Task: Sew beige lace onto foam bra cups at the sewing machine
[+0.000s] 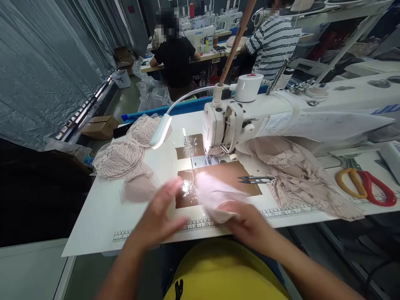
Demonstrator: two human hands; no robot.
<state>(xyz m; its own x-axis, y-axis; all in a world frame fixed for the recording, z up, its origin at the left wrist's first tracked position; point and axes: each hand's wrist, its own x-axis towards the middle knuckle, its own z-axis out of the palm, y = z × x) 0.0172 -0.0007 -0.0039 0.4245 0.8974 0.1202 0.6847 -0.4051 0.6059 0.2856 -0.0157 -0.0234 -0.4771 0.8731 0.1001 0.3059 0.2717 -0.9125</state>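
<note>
My right hand (248,221) is closed on the lower edge of a pale pink fabric piece (215,193), held over the brown-taped part of the table in front of the sewing machine's needle area (209,158). Apart from the cloth, to its left, my left hand (159,214) is empty, its thumb and fingers spread and somewhat blurred. Black thread snips (254,179) lie just right of the fabric. Beyond my left hand are stacks of beige lace cups (120,160), with a plain beige piece (139,187) at their near side.
A white sewing machine (215,125) stands at the centre right, its lamp (161,131) reaching left. Beige lace fabric (300,183) and scissors with yellow and red handles (376,187) lie at right. A ruler strip (200,225) runs along the front edge. Two people sit at machines behind.
</note>
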